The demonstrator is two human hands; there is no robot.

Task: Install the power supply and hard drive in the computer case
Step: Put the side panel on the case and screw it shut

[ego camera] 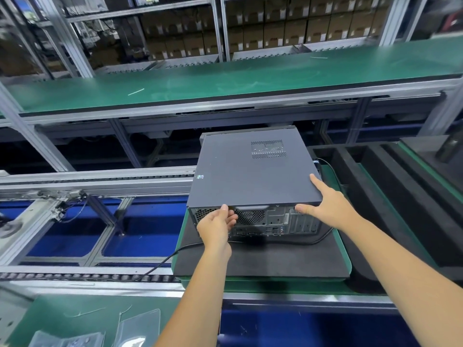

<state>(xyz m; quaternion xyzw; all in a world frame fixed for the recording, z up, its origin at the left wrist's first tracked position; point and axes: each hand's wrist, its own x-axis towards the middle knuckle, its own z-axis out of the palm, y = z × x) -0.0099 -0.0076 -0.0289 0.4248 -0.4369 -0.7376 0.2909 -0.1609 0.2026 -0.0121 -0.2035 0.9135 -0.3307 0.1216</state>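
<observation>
A dark grey computer case (250, 171) lies flat on a black foam mat (263, 259), its closed side panel up and its rear port face toward me. My left hand (216, 226) is at the rear left, thumb on the panel's edge, fingers curled over the fan grille. My right hand (325, 199) holds the near right corner, index finger straight along the panel's right edge, thumb against the rear face. No power supply or hard drive lies loose in sight.
A black cable (160, 264) runs from the case's rear down to the left over the roller conveyor (87, 276). Black foam trays (400, 196) stand at the right. A green belt (225, 78) runs behind. Clear plastic bags (135, 329) lie on the near green bench.
</observation>
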